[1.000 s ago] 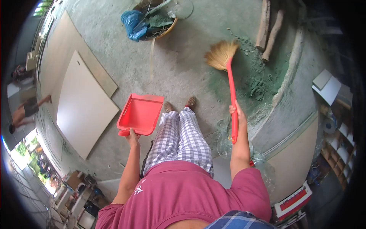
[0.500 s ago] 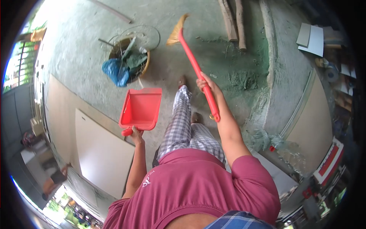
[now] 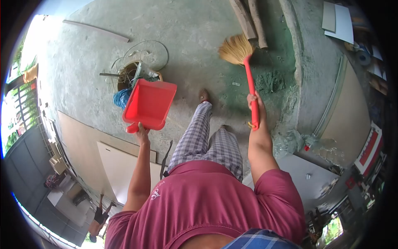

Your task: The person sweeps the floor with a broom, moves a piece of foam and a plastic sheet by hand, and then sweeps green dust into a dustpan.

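My left hand (image 3: 142, 133) grips the short handle of a red dustpan (image 3: 150, 101), whose tray is held out in front of me and looks empty. My right hand (image 3: 255, 101) is closed around the red handle of a broom (image 3: 251, 76). The broom's straw bristles (image 3: 236, 49) fan out at the far end, near two wooden poles. A pile of grey-green debris (image 3: 270, 81) lies on the floor just right of the broom handle. Behind the dustpan stands a round bin (image 3: 126, 76) full of scraps, partly hidden, with a blue plastic bag (image 3: 122, 98) at its side.
Two wooden poles (image 3: 249, 20) lie on the concrete floor ahead. A raised ledge (image 3: 295, 45) runs along the right. Large boards (image 3: 120, 166) lean at the left, and clear plastic wrap (image 3: 290, 143) lies at the right. Another person (image 3: 99, 218) is at lower left.
The broom has swung right, its bristles now fanned out near the poles. The dustpan now overlaps the bin in view. My view has shifted, and my feet have changed position.
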Demonstrator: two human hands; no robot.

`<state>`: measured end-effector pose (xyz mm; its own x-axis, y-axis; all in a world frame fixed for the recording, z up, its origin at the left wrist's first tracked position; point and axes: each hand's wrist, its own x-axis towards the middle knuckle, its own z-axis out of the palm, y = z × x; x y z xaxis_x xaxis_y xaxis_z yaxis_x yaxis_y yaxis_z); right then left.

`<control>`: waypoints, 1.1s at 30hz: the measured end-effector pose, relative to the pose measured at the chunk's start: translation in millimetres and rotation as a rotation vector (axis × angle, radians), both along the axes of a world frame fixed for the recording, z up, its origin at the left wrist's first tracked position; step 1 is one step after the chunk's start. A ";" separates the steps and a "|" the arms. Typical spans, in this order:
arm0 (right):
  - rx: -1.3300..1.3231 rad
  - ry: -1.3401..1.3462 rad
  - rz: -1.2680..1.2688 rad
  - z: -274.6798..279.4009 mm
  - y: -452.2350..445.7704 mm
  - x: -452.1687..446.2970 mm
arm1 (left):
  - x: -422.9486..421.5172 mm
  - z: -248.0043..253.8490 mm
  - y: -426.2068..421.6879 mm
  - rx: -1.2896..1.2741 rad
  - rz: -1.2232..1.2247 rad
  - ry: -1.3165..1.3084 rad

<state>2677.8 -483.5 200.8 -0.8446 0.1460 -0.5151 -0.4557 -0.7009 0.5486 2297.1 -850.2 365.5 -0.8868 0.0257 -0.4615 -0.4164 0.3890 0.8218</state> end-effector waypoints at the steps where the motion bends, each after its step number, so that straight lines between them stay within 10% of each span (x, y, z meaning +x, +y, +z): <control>1: -0.018 -0.020 -0.007 6.9 -18.1 18.5 | -2.8 3.1 6.3 -0.016 -0.003 -0.014; 11: -0.130 -0.145 -0.108 119.5 -99.2 71.1 | -16.0 -14.7 105.2 0.041 -0.212 -0.018; 15: 0.102 -0.435 0.263 159.3 -103.3 40.9 | -18.4 -55.2 93.8 -0.047 -0.310 0.109; 22: 0.451 -0.460 0.660 130.6 -88.6 2.5 | 4.8 -25.2 116.6 -0.010 -0.276 0.034; 33: 0.371 -0.638 0.617 57.7 -69.6 211.6 | 81.7 -39.7 118.8 -0.097 -0.239 0.154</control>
